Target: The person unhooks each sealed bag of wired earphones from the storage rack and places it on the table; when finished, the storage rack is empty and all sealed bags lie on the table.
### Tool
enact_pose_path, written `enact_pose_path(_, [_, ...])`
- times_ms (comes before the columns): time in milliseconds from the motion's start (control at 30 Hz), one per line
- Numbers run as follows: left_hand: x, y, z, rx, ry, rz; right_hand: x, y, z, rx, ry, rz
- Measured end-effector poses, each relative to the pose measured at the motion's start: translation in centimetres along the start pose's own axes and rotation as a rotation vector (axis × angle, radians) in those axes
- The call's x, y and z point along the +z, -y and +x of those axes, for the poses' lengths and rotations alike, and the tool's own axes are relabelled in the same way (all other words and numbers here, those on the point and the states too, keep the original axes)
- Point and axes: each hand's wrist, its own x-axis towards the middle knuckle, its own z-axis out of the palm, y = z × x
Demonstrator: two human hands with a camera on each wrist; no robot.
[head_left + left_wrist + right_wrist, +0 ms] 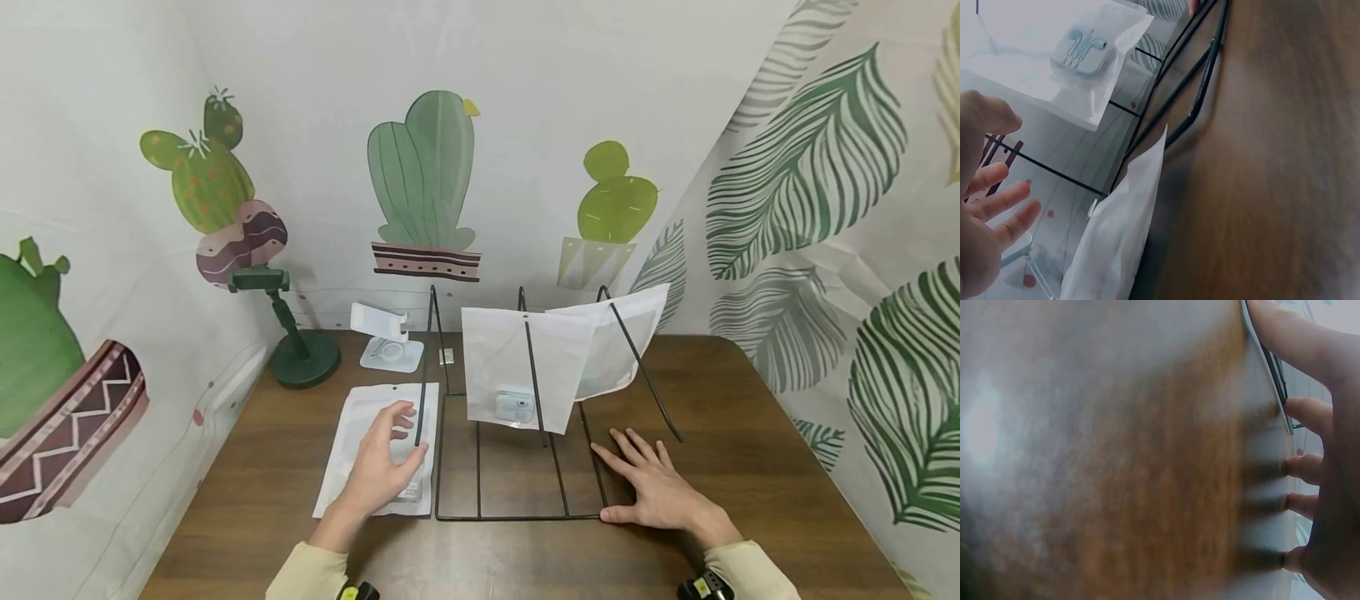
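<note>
A black wire rack (pixel 525 518) stands on the table with three slanting prongs. On its middle prong hangs a white pouch (pixel 487 350); in the left wrist view this pouch shows earphones in a clear case (pixel 1079 55). Another white pouch (pixel 637 321) hangs tilted on the right prong. My left hand (pixel 377 473) hovers beside the bare left prong, fingers parted and holding nothing. Below it a third white pouch (pixel 339 471) lies flat on the table, partly covered by the hand. My right hand (pixel 660 492) rests spread on the table, its thumb at the rack's front right corner.
Behind the flat pouch stands a white phone stand (pixel 392 354). To its left is a dark green phone holder (pixel 303 360) on a round base. A cactus-print cloth (pixel 322 125) hangs close behind the wooden table (pixel 247 500).
</note>
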Motion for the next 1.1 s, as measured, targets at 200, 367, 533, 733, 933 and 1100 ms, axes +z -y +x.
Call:
enact_pose_path(200, [0.7,-0.5,0.9,-0.028,0.052,-0.033,-0.1,0.0,0.0,-0.004,-0.007,0.005])
enact_pose_path(367, [1.6,-0.5,1.7,-0.048,0.092,-0.075,0.0,0.0,0.0,-0.008,-0.012,0.0])
enact_pose_path(533, [2.7,-0.3,2.4,-0.013,0.116,-0.139,0.0,0.0,0.0,-0.008,-0.011,-0.001])
enact_pose_path(733, [3.8,-0.6,3.2,0.002,0.12,-0.2,-0.1,0.1,0.0,-0.01,-0.01,0.0])
enact_pose_path(933, [4.7,-1.2,3.7,0.028,0.117,-0.133,-0.1,0.1,0.1,-0.008,-0.001,0.0])
enact_pose_path(1100, [5.4,-1.2,4.1,0.046,0.103,-0.133,0.0,0.1,0.0,-0.017,-0.027,-0.004])
